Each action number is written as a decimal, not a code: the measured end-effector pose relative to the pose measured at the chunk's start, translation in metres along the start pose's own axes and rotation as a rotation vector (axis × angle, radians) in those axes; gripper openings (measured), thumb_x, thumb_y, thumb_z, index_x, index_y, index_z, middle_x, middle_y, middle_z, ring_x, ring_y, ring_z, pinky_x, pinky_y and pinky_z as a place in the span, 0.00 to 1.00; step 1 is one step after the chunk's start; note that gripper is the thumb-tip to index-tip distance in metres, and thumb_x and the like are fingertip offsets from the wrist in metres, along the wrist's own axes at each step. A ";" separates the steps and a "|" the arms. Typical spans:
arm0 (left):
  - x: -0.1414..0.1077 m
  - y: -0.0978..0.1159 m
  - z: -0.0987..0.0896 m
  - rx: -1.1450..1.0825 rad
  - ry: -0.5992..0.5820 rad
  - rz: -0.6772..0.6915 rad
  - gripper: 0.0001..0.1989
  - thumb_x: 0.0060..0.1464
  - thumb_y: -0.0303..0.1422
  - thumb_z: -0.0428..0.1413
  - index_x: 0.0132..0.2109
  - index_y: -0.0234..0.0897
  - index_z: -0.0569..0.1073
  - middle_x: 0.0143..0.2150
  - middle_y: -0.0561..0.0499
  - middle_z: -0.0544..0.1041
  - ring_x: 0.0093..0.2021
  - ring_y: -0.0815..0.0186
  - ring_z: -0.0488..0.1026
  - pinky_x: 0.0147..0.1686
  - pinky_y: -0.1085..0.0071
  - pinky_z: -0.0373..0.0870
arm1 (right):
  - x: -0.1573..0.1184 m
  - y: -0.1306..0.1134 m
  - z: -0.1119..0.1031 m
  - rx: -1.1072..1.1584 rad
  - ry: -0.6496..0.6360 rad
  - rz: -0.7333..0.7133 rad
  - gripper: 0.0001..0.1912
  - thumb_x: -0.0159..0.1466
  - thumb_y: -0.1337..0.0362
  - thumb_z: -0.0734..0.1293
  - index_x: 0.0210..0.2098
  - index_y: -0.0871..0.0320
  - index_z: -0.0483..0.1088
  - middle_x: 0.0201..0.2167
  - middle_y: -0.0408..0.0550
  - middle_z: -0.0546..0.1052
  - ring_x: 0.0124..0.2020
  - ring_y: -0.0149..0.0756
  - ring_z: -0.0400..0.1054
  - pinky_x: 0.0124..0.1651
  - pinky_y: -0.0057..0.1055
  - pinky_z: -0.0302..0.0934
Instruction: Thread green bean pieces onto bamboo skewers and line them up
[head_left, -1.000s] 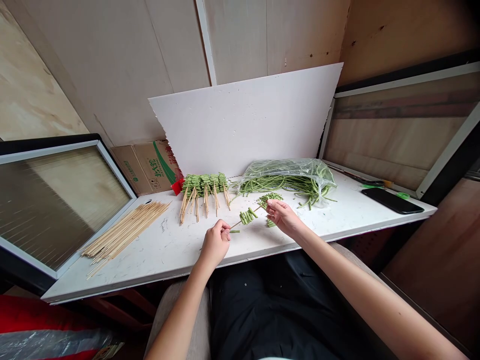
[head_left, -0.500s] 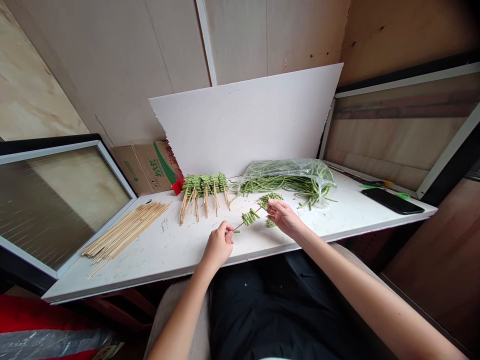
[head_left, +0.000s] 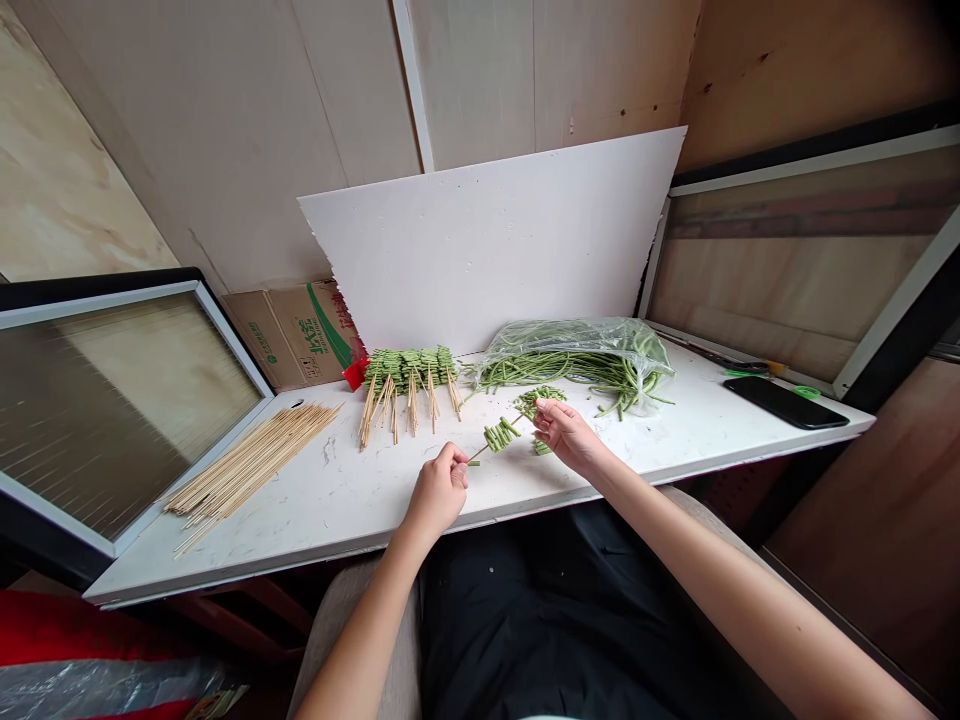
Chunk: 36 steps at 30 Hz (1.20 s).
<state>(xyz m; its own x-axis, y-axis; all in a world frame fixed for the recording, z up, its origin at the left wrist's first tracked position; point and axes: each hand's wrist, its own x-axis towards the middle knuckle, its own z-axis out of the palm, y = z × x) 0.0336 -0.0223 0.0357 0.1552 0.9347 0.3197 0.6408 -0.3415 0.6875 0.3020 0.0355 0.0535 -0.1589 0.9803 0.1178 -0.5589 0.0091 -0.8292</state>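
Note:
My left hand [head_left: 441,487] is closed around the lower end of a thin wooden skewer [head_left: 478,454]. Short cut pieces of green bean [head_left: 497,435] are threaded side by side along its middle. At the skewer's far end, my right hand [head_left: 566,432] is pinched, its fingertips at the tip; any bean piece between them is hidden. Just behind the right fingers lies a small heap of cut bean pieces [head_left: 525,402], and more pieces [head_left: 541,447] lie under that hand. One loose piece [head_left: 473,463] rests beside the left fingertips.
Finished bean skewers [head_left: 409,370] are stacked at the back, sticks forward. Bare skewers [head_left: 251,470] lie at left. A clear plastic bag [head_left: 637,345] of long beans [head_left: 555,370] sits behind the right hand. A phone [head_left: 786,402] and green-handled scissors [head_left: 806,392] lie at right. A cardboard box [head_left: 289,335] stands back left.

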 end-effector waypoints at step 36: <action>-0.002 0.004 0.001 0.006 -0.011 0.002 0.06 0.65 0.26 0.50 0.42 0.42 0.69 0.28 0.54 0.77 0.30 0.62 0.74 0.34 0.69 0.65 | 0.001 -0.002 -0.003 -0.100 0.012 -0.035 0.19 0.55 0.49 0.82 0.34 0.53 0.75 0.25 0.37 0.66 0.27 0.29 0.57 0.31 0.29 0.57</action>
<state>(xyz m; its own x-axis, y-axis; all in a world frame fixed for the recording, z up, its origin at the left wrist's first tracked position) 0.0367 -0.0258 0.0369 0.1646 0.9350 0.3142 0.6450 -0.3431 0.6829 0.3052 0.0370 0.0532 -0.1307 0.9812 0.1417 -0.4798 0.0624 -0.8751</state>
